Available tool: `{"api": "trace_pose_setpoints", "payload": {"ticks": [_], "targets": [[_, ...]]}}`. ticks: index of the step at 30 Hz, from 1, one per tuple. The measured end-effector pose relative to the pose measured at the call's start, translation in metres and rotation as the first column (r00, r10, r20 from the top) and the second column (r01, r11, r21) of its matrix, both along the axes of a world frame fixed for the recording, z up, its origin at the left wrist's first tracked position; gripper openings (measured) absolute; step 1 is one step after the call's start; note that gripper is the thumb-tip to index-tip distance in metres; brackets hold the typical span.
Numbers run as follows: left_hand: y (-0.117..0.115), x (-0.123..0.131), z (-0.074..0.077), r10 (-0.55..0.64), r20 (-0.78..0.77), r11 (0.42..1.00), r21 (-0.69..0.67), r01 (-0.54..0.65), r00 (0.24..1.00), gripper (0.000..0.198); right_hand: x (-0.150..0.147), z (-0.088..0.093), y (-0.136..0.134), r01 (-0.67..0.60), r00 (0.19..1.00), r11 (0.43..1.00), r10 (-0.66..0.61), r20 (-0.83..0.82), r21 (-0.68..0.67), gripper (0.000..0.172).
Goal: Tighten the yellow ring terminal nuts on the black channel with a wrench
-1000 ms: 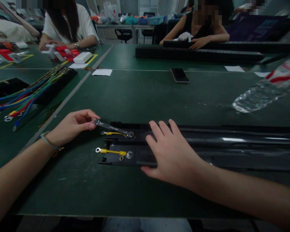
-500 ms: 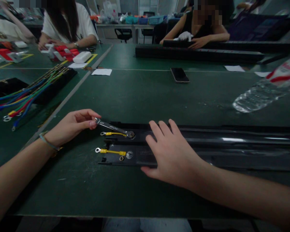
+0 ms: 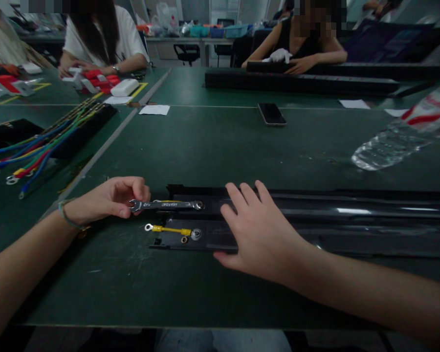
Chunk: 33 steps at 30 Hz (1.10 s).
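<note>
My left hand (image 3: 122,198) pinches the open end of a combination wrench (image 3: 168,206). The wrench's ring end sits around a nut on the farther of two long black rails (image 3: 308,201). Behind the wrench, a yellow wire is mostly hidden. On the nearer rail (image 3: 352,242), a second yellow wire (image 3: 172,230) with ring terminals runs to a bolt with a washer (image 3: 196,234), and a loose nut (image 3: 184,240) lies beside it. My right hand (image 3: 256,230) rests across both rails, fingers spread, holding nothing.
A water bottle (image 3: 396,134) lies tilted at the right. Farther back are a phone (image 3: 272,114) and white paper (image 3: 154,110). Coloured cables (image 3: 47,139) with ring terminals lie at the left. Across the table (image 3: 212,142), two people handle parts, one beside a long black rail (image 3: 297,82).
My left hand has swung the wrench's free end toward me around the nut, so the wrench now lies nearly in line with the rail and covers the farther yellow wire. My right hand stays put.
</note>
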<state>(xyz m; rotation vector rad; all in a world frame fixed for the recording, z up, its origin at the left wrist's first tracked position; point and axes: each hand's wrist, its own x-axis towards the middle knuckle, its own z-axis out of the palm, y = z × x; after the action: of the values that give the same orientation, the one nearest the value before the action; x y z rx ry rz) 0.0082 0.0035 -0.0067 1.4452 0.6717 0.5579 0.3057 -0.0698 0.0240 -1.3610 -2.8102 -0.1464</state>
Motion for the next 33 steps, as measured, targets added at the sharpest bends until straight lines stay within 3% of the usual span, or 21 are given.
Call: {"api": "trace_pose_setpoints", "payload": {"ticks": [11,19,25,33], "targets": [[-0.0006,-0.0002,0.0005,-0.035,-0.024,0.999,-0.004,0.035,0.999,0.018,0.0006,-0.0009,0.0,-0.006,1.0,1.0,0.006,-0.008,0.001,0.064],[0.003,-0.0058,-0.0069,0.136,-0.032,0.985,0.114,-0.131,0.99,0.014,0.0003,-0.0009,0.0002,-0.002,1.0,1.0,0.002,-0.01,-0.003,0.064],[0.0034,-0.001,-0.0071,0.282,-0.022,0.954,0.109,-0.278,0.959,0.014,0.0008,-0.0009,0.0002,-0.003,1.0,1.0,0.003,0.005,-0.003,0.064],[0.0034,0.003,-0.0047,0.315,-0.049,0.949,0.046,-0.313,0.948,0.016,0.0008,-0.0001,-0.0009,-0.001,1.0,1.0,0.001,0.007,0.002,0.063]]}}
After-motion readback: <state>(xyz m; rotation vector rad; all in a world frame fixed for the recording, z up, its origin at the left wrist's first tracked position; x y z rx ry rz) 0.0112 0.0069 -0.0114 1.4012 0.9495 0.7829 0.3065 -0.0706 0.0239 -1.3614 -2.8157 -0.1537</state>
